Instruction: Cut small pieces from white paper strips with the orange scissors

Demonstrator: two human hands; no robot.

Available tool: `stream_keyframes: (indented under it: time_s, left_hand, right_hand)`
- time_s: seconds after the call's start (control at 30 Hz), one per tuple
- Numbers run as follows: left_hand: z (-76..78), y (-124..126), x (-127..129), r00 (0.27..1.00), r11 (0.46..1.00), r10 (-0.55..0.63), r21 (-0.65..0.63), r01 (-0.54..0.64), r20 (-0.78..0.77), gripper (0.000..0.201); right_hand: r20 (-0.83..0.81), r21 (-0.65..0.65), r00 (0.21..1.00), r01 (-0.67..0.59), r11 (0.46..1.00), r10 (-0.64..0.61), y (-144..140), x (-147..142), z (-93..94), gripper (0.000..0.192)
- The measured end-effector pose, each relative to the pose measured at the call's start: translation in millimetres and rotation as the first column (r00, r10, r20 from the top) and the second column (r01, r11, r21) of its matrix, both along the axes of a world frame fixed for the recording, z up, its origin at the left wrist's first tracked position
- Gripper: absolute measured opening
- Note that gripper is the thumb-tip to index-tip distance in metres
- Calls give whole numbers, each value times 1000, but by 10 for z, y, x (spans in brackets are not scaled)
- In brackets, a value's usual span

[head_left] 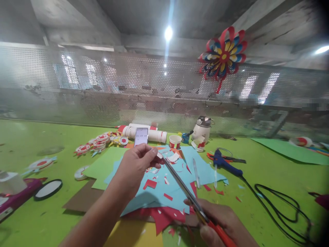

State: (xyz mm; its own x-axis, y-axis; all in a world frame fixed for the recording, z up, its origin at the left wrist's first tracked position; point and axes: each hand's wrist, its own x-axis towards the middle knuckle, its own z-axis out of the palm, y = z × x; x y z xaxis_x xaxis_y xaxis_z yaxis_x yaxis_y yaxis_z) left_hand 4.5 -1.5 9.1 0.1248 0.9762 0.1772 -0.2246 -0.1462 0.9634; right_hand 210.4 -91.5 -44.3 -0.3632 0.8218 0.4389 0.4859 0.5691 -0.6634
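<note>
My left hand (137,164) pinches a small white paper piece (159,155) between thumb and fingers, above the middle of the table. My right hand (218,218) is closed round the red handles of a pair of scissors (181,184). The long metal blades point up and left, and their tips touch or nearly touch the paper piece beside my left fingertips. Whether the blades are parted I cannot tell. Below both hands lie light blue paper sheets (140,202) strewn with red and white scraps, including a red strip (168,197).
A blue glue gun (226,163) with a looping black cord (277,195) lies at the right. A phone (141,136), paper cup (175,141) and white bottle (202,128) stand at the back. Red-and-white paper discs (101,141) sit left; a paper flower (223,56) hangs above.
</note>
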Motion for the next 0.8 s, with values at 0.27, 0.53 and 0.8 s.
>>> stream_keyframes:
  time_s: [0.27, 0.53, 0.8]
  left_hand:
    - [34, 29, -93, 995, 997, -59, 45, 63, -82, 18]
    - [62, 14, -106, 984, 993, -91, 60, 101, -151, 18]
    - [88, 11, -117, 980, 991, -128, 30, 134, -151, 19]
  right_hand:
    - [14, -134, 1000, -12, 991, 14, -38, 40, 141, 50]
    - [34, -162, 999, -17, 987, 23, -50, 84, 129, 52]
    - [7, -175, 997, -70, 982, 72, -53, 98, 186, 47]
